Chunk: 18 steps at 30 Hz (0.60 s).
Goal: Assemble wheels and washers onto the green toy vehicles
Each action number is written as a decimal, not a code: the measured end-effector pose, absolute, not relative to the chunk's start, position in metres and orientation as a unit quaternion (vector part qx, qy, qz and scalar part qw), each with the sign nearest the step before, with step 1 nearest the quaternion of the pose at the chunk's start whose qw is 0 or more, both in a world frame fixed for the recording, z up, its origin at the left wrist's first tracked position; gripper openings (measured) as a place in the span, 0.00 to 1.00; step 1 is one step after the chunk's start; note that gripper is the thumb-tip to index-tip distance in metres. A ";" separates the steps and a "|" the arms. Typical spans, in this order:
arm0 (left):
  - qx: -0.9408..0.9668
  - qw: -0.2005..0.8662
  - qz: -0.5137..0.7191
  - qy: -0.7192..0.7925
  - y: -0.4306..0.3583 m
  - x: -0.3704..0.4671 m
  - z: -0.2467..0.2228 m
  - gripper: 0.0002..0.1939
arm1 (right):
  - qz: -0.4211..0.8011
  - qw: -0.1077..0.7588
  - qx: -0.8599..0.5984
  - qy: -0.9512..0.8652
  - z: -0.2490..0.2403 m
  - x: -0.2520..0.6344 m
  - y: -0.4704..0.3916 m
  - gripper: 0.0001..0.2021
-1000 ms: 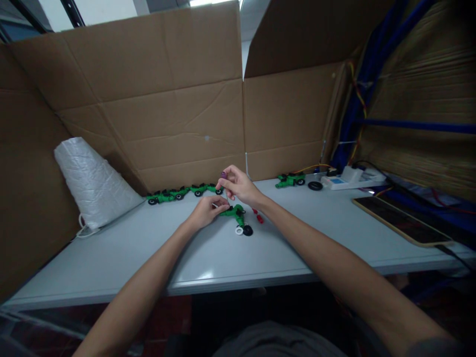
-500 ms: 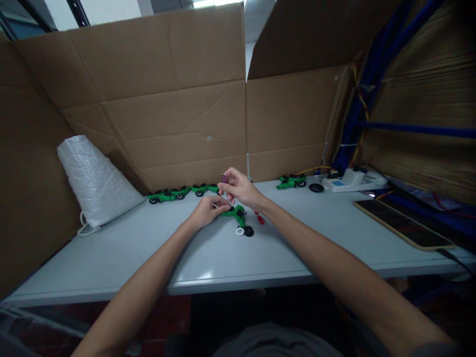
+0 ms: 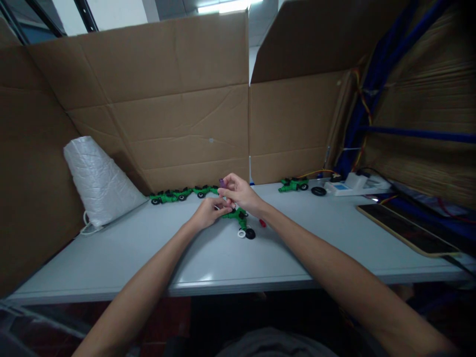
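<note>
Your right hand [image 3: 240, 193] has dropped closer, pinching a small purple-capped tool [image 3: 222, 183] above the green plastic toy vehicle [image 3: 237, 214] on the grey table [image 3: 111, 253]. Your left hand [image 3: 208, 212] still steadies it; looks mid-fastening.

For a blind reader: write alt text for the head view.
Two bare hands meet over a green toy on a grey table: the left hand steadies it, the right hand pinches a purple-tipped tool. Loose wheels lie beside it; cardboard walls stand behind.
</note>
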State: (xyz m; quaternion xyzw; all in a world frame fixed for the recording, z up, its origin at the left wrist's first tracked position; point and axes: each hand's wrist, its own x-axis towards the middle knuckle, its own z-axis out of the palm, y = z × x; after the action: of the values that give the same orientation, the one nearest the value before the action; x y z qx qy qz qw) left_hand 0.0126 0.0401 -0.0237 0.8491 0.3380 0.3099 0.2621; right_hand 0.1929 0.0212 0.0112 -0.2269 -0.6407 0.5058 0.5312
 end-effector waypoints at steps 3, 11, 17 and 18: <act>0.851 0.257 0.303 0.343 0.039 0.012 -0.022 0.21 | 0.519 0.521 -0.208 -0.645 0.015 0.195 0.017 0.21; 0.849 0.269 0.310 0.333 0.036 0.014 -0.019 0.21 | 0.503 0.544 -0.237 -0.629 0.015 0.192 0.018 0.26; 0.846 0.271 0.316 0.333 0.036 0.013 -0.019 0.24 | 0.518 0.530 -0.219 -0.635 0.017 0.194 0.015 0.23; 0.846 0.274 0.315 0.333 0.036 0.013 -0.019 0.24 | 0.521 0.524 -0.214 -0.639 0.018 0.195 0.014 0.22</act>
State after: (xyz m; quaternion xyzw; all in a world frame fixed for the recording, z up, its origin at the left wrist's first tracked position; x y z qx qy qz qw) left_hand 0.0131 0.0365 -0.0193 0.8459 0.3326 0.3146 0.2737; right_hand 0.1945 0.0139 0.0180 -0.2144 -0.6387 0.5210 0.5241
